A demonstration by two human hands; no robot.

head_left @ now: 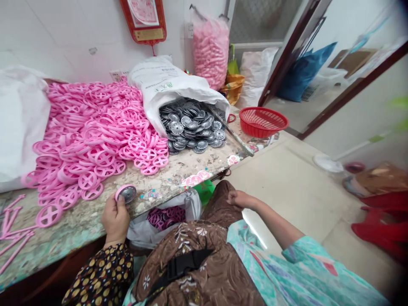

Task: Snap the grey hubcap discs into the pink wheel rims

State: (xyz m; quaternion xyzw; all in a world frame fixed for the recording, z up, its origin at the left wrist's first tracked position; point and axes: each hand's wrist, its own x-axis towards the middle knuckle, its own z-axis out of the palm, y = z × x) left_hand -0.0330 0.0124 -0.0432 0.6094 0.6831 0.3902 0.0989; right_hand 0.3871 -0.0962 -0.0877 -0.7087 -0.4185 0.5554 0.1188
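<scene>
The left hand (115,219) pinches a pink wheel (119,191) with a gray disc (128,194) by its rim at the table (159,180)'s front edge, seemingly to leave the disc's face uncovered, while the right hand (240,199), curled closed, rests at the knee (222,196) beside the table.

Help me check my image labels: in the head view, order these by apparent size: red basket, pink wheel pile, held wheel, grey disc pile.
Largest to smallest:
1. pink wheel pile
2. grey disc pile
3. red basket
4. held wheel, in the left hand
</scene>
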